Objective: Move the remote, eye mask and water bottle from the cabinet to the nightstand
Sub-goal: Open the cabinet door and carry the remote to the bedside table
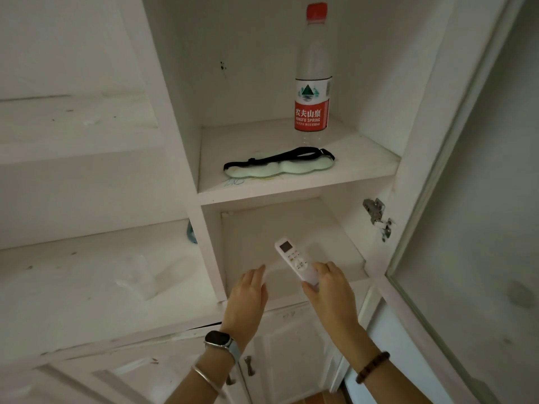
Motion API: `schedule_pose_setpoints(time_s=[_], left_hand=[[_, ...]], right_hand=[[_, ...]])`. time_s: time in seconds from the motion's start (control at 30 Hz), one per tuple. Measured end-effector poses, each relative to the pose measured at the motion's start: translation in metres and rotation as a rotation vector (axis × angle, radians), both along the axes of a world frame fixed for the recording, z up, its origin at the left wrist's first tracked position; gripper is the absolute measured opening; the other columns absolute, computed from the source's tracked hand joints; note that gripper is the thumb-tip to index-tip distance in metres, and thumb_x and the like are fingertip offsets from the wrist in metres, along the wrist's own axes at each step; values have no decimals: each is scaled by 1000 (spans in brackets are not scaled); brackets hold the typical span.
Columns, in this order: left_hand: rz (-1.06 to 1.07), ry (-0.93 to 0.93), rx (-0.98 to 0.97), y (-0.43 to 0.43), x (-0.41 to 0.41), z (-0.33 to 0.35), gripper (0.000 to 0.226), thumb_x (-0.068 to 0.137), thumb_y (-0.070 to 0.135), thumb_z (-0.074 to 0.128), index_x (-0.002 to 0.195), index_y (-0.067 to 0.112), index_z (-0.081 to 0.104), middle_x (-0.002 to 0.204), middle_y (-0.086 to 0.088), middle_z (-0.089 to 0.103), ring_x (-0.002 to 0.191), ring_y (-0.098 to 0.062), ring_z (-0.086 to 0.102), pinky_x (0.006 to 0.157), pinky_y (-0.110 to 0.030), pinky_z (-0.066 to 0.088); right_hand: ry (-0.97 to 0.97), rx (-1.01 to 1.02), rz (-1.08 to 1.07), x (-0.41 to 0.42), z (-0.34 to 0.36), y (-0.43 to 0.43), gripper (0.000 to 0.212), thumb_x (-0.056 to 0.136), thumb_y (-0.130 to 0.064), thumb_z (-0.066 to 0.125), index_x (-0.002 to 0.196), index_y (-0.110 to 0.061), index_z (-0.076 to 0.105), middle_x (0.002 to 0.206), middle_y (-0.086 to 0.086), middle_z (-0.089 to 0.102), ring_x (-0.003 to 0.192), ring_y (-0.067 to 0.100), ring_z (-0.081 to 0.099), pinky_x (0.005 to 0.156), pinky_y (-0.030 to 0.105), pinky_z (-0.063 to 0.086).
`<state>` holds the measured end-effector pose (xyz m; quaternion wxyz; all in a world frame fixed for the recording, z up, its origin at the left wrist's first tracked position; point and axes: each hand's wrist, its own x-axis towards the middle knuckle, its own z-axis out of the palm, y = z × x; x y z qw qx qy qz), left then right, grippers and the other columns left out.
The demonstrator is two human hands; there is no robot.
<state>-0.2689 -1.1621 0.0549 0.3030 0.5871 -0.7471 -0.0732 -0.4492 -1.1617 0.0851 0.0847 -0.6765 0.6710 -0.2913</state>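
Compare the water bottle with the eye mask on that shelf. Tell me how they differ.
The water bottle stands upright; the eye mask lies flat. The bottle is clear plastic with a red cap and a red label; the mask is pale green with a black strap. The bottle sits further back, while the mask lies near the front edge of the shelf. Both rest on that same upper shelf.

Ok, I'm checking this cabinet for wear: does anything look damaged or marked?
Yes. Blue scribbles mark the front of the upper shelf beside the eye mask, dark specks dot the back wall left of the water bottle, and a dark crack runs along the ledge by the left hand.
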Motion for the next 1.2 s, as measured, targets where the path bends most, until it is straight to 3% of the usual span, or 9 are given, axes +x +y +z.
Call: schedule_pose_setpoints(time_s=[0.13,0.27,0.4,0.53,0.63,0.83,0.93,1.07,1.2], left_hand=[[17,357,66,25,-6,13,36,98,17,45,133,18,44,113,2,63,104,-11,60,88,-17,44],[9,504,173,56,-3,8,36,97,12,47,132,21,47,101,8,66,95,-2,62,81,-6,45],[67,538,185,95,9,-5,33,96,7,48,126,18,53,96,7,67,92,0,62,83,-12,49],[129,593,178,138,28,-13,32,96,8,48,126,18,54,94,6,69,88,-3,64,80,-17,52],[159,621,135,177,49,-16,31,96,6,49,124,17,55,91,2,70,81,-7,65,72,-11,51],[315,632,102,279,99,-25,32,97,8,48,124,22,53,93,9,68,85,-2,63,73,-12,50],[411,677,87,346,127,-29,32,97,10,46,126,24,52,98,7,69,90,-6,65,80,-20,53],[610,729,27,442,160,-33,32,97,9,45,124,24,55,99,7,69,92,-4,65,80,-21,52],[796,804,-3,537,184,-38,31,98,11,42,122,24,58,103,5,68,90,-12,65,85,-36,54]], right_hand=[[-8,-4,84,-8,-7,47,44,81,-26,74,119,-14,58,113,3,59,103,18,58,75,23,55],[-12,29,144,-6,-17,82,47,84,-27,71,126,-17,54,120,0,55,110,16,55,80,24,55],[46,50,196,3,-21,111,48,85,-25,70,129,-16,53,122,1,54,112,16,53,85,24,52],[119,52,271,21,-22,138,48,85,-23,69,130,-16,53,119,3,54,106,17,54,79,23,50],[148,65,356,38,-24,159,49,87,-23,67,132,-17,50,119,3,52,104,16,54,76,24,50],[169,118,552,93,-28,224,51,89,-26,64,136,-17,46,126,4,52,110,19,55,83,30,52],[157,146,662,128,-29,269,51,90,-24,63,138,-17,45,130,6,53,117,23,53,89,33,47],[166,135,865,177,-27,333,50,89,-22,65,135,-18,47,121,4,55,110,21,52,86,30,44],[172,147,1049,227,-27,398,49,88,-21,65,134,-18,49,121,4,55,113,22,52,89,31,44]])
